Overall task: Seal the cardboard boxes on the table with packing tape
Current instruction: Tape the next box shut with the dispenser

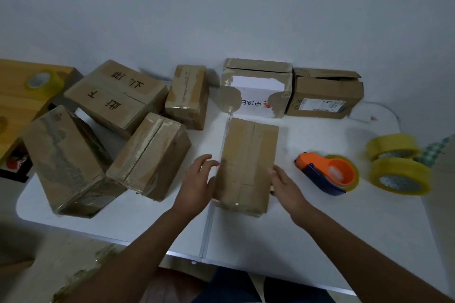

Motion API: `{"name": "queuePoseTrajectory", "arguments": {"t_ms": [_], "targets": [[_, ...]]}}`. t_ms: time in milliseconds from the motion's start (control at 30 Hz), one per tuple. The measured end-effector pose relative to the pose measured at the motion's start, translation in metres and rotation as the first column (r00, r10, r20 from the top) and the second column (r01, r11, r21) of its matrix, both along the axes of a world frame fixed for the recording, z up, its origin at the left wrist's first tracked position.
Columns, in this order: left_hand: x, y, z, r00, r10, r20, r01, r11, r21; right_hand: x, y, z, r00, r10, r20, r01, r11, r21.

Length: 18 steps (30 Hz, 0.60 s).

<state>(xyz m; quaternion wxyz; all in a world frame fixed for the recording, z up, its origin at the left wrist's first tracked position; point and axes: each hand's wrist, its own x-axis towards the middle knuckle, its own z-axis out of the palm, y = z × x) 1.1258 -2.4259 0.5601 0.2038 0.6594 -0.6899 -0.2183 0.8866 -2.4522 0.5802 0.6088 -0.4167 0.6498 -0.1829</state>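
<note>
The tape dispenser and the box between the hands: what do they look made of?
Orange and blue tape dispenser: looks like moulded plastic, smooth with a slight sheen. Small brown box, with the left hand and right hand at its sides: matte cardboard, with glossy clear tape strips, judging by the shine.

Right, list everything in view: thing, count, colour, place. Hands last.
cardboard boxes: seven, brown, one partly white; one between the hands, four left, two at the back
tape dispenser: one, orange and blue, right of the held box
tape rolls: two, yellow, table's right edge
tape roll: one, yellow, on the wooden surface, far left
table: one, white
left hand: against the box's left side
right hand: against the box's right side
</note>
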Motion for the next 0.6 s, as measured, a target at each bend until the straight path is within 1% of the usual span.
{"name": "queuePoseTrajectory", "arguments": {"t_ms": [33,100,133,200,267,367,467,533,600], "targets": [[-0.008,-0.005,0.003,1.000,-0.005,0.014,0.006,1.000,-0.011,0.008,0.003,0.000,0.995,0.086,0.051,-0.087,0.996,0.018],[-0.022,-0.010,0.002,0.994,-0.071,0.083,0.064,0.994,0.090,0.024,0.008,0.001,0.961,0.269,0.066,-0.271,0.963,0.016],[-0.027,-0.010,-0.002,0.982,-0.118,0.149,0.097,0.985,0.145,0.029,0.007,0.002,0.946,0.319,0.050,-0.320,0.947,0.005],[-0.031,-0.009,-0.009,0.942,-0.188,0.280,0.132,0.970,0.205,0.033,0.002,0.003,0.947,0.321,0.019,-0.321,0.947,-0.027],[-0.029,-0.010,-0.012,0.919,-0.183,0.349,0.118,0.973,0.200,0.026,-0.005,0.000,0.957,0.282,-0.059,-0.286,0.956,-0.070],[-0.027,-0.014,-0.011,0.903,-0.142,0.406,0.082,0.983,0.162,-0.001,-0.008,-0.011,0.950,0.185,-0.252,-0.226,0.963,-0.146],[-0.026,-0.020,-0.011,0.908,-0.097,0.409,0.046,0.990,0.131,-0.032,-0.009,-0.022,0.928,-0.054,-0.368,-0.075,0.942,-0.328],[-0.027,-0.026,-0.011,0.913,-0.095,0.396,0.051,0.991,0.122,-0.056,-0.014,-0.028,0.860,-0.187,-0.475,-0.040,0.903,-0.428],[-0.030,-0.033,-0.009,0.916,-0.122,0.382,0.082,0.989,0.119,-0.081,-0.024,-0.033,0.761,-0.250,-0.599,-0.036,0.905,-0.423]]}}
